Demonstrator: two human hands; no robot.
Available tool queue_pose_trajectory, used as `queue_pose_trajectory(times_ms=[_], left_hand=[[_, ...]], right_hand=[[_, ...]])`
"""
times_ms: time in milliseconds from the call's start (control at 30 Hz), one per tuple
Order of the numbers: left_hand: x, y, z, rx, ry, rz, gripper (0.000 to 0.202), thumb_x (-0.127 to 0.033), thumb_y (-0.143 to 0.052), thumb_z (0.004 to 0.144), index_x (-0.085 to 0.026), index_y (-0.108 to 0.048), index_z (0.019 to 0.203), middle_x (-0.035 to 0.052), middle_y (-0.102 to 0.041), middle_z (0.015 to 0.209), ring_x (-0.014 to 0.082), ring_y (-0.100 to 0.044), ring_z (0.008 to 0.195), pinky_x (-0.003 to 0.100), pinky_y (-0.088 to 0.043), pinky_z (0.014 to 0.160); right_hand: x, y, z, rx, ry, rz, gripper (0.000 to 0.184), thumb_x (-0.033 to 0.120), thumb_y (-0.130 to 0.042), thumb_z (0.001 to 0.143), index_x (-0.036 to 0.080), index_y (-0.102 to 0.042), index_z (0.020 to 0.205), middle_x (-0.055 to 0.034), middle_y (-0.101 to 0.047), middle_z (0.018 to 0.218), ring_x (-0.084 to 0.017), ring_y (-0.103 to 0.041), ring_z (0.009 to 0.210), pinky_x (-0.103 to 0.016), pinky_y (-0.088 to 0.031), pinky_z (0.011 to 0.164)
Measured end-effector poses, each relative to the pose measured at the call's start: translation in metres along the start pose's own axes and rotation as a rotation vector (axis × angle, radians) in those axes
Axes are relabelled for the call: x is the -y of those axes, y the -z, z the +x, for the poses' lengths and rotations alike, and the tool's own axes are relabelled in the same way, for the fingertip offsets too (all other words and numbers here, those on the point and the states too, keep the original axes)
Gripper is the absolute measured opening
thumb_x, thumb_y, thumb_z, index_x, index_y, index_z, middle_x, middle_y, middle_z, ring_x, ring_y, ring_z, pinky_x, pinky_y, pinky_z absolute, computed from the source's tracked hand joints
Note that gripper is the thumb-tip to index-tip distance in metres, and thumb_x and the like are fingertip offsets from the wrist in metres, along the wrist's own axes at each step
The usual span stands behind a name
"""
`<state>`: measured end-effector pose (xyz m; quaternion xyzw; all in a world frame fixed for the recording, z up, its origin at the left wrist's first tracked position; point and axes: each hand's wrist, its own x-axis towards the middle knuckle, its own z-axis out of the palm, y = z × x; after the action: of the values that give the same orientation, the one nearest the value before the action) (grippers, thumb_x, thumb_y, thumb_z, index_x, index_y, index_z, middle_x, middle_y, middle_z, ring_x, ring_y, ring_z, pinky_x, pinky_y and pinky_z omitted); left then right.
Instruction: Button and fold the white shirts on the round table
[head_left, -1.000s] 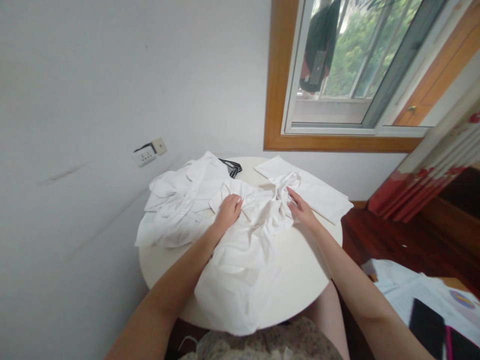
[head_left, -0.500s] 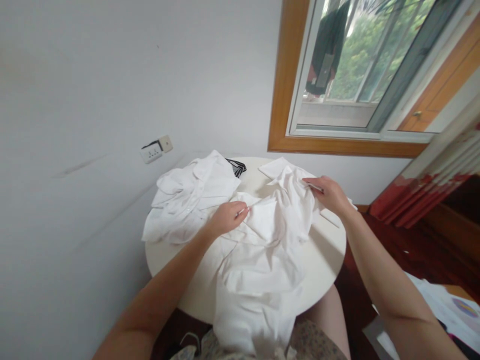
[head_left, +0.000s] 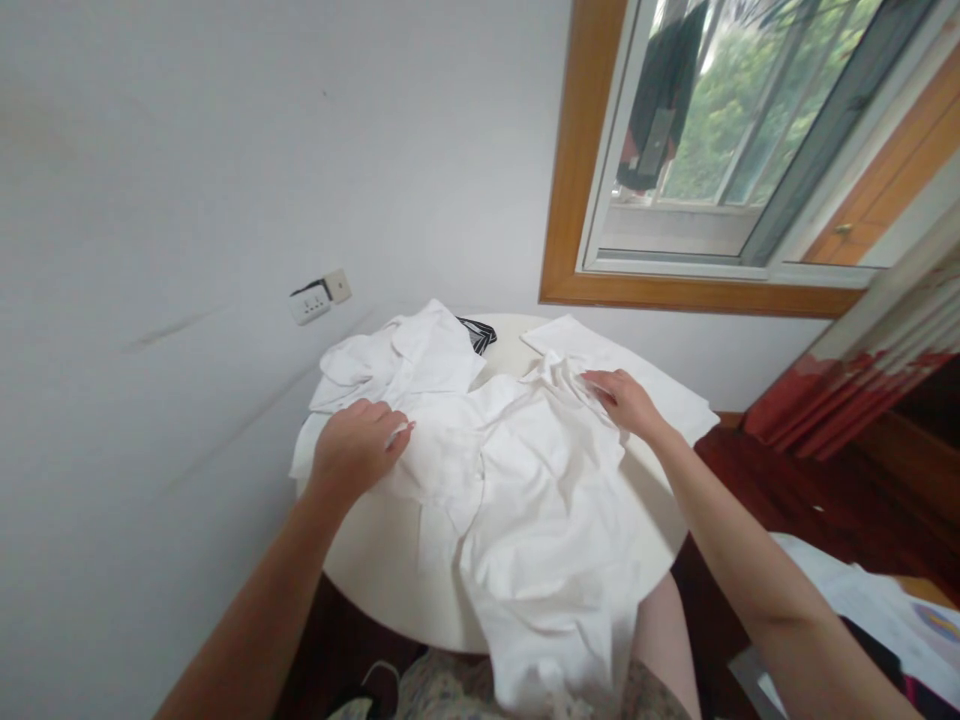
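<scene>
A thin white shirt point(head_left: 544, 480) lies spread and wrinkled over the round white table point(head_left: 375, 570), its lower end hanging over the near edge onto my lap. My left hand point(head_left: 361, 445) is closed on the shirt's left part, pulling it out sideways. At the upper right, my right hand point(head_left: 619, 398) pinches a gathered part of the same shirt. Behind my left hand lies a second white shirt point(head_left: 420, 350), loosely folded, with its collar showing. A flat folded white cloth point(head_left: 637, 365) rests at the table's back right, partly behind my right hand.
A black-and-white striped item point(head_left: 478, 335) pokes out beside the folded shirt. The white wall point(head_left: 187, 200) with a socket point(head_left: 310, 303) borders the table's left and back. A window point(head_left: 675, 200) is at upper right. Papers point(head_left: 862, 600) lie low on the right.
My left hand has moved left, drawing the shirt out wider across the table. My right hand has shifted slightly left and down, and more of the folded cloth at the back right shows.
</scene>
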<state>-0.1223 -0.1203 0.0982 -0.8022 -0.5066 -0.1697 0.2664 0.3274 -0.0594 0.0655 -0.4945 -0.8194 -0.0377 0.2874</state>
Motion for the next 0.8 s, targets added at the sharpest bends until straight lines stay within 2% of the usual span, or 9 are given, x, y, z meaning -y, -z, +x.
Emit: queue_pose_trajectory(times_ms=[67, 133, 233, 333, 400, 500, 600, 700, 800], left_hand=[[-0.019, 0.001, 0.012, -0.028, 0.032, -0.020, 0.023, -0.035, -0.052, 0.088, -0.022, -0.069, 0.093, 0.0103, -0.067, 0.097, 0.0276, -0.057, 0.092, 0.041, -0.040, 0.080], [-0.044, -0.002, 0.025, -0.017, 0.044, -0.099, 0.028, -0.036, -0.051, 0.089, -0.022, -0.066, 0.107, 0.0121, -0.064, 0.111, 0.0288, -0.055, 0.103, 0.043, -0.040, 0.086], [-0.083, -0.015, 0.035, 0.134, -0.011, -0.241, 0.036, -0.045, -0.046, 0.092, -0.021, -0.062, 0.113, 0.0109, -0.064, 0.107, 0.0254, -0.057, 0.102, 0.038, -0.042, 0.085], [-0.108, -0.035, 0.036, 0.253, -0.060, -0.305, 0.043, -0.056, -0.047, 0.090, -0.019, -0.062, 0.104, 0.0099, -0.065, 0.094, 0.0241, -0.059, 0.093, 0.035, -0.044, 0.080], [-0.112, -0.047, 0.034, 0.263, -0.068, -0.311, 0.038, -0.051, -0.044, 0.093, -0.018, -0.061, 0.094, 0.0093, -0.064, 0.088, 0.0232, -0.059, 0.088, 0.034, -0.043, 0.076], [-0.109, -0.058, 0.035, 0.196, -0.071, -0.346, 0.032, -0.035, -0.034, 0.099, -0.018, -0.059, 0.089, 0.0078, -0.062, 0.085, 0.0211, -0.058, 0.084, 0.033, -0.042, 0.074], [-0.103, -0.058, 0.039, 0.105, -0.092, -0.418, 0.034, -0.030, -0.029, 0.100, -0.019, -0.058, 0.087, 0.0065, -0.060, 0.082, 0.0198, -0.056, 0.082, 0.032, -0.042, 0.077], [-0.098, -0.053, 0.042, 0.039, -0.098, -0.454, 0.036, -0.031, -0.028, 0.100, -0.019, -0.058, 0.085, 0.0060, -0.059, 0.080, 0.0195, -0.055, 0.082, 0.032, -0.042, 0.077], [-0.091, -0.049, 0.043, -0.019, -0.080, -0.443, 0.035, -0.036, -0.033, 0.099, -0.019, -0.060, 0.084, 0.0057, -0.059, 0.079, 0.0193, -0.055, 0.081, 0.031, -0.042, 0.077]], right_hand=[[0.006, -0.016, -0.008, -0.091, -0.024, 0.112, 0.039, 0.025, -0.048, 0.089, 0.023, -0.059, 0.126, -0.0091, -0.062, 0.127, -0.026, -0.057, 0.115, -0.045, -0.043, 0.100], [0.011, -0.027, -0.016, -0.212, -0.124, 0.241, 0.043, 0.036, -0.052, 0.088, 0.022, -0.057, 0.128, -0.0120, -0.060, 0.128, -0.026, -0.056, 0.117, -0.044, -0.045, 0.098], [0.016, -0.035, -0.032, -0.347, -0.343, 0.421, 0.058, 0.049, -0.058, 0.083, 0.020, -0.050, 0.132, -0.0149, -0.056, 0.132, -0.026, -0.056, 0.115, -0.041, -0.049, 0.092], [0.020, -0.031, -0.051, -0.305, -0.574, 0.515, 0.063, 0.057, -0.058, 0.080, 0.018, -0.050, 0.130, -0.0149, -0.063, 0.119, -0.029, -0.060, 0.106, -0.041, -0.051, 0.083], [0.024, -0.026, -0.062, -0.181, -0.647, 0.575, 0.055, 0.059, -0.053, 0.083, 0.018, -0.057, 0.119, -0.0119, -0.067, 0.101, -0.028, -0.063, 0.092, -0.039, -0.052, 0.076], [0.030, -0.022, -0.070, -0.072, -0.608, 0.660, 0.044, 0.058, -0.051, 0.085, 0.020, -0.059, 0.107, -0.0075, -0.067, 0.089, -0.025, -0.062, 0.082, -0.036, -0.052, 0.071], [0.033, -0.027, -0.067, -0.134, -0.566, 0.630, 0.038, 0.052, -0.052, 0.084, 0.023, -0.053, 0.108, -0.0054, -0.065, 0.093, -0.022, -0.059, 0.081, -0.034, -0.052, 0.072], [0.032, -0.028, -0.057, -0.217, -0.483, 0.560, 0.030, 0.043, -0.046, 0.086, 0.023, -0.050, 0.107, -0.0063, -0.063, 0.098, -0.020, -0.058, 0.086, -0.033, -0.051, 0.077], [0.029, -0.012, -0.043, -0.249, -0.384, 0.461, 0.028, 0.035, -0.044, 0.084, 0.022, -0.052, 0.108, -0.0079, -0.063, 0.101, -0.022, -0.058, 0.091, -0.035, -0.049, 0.082]])
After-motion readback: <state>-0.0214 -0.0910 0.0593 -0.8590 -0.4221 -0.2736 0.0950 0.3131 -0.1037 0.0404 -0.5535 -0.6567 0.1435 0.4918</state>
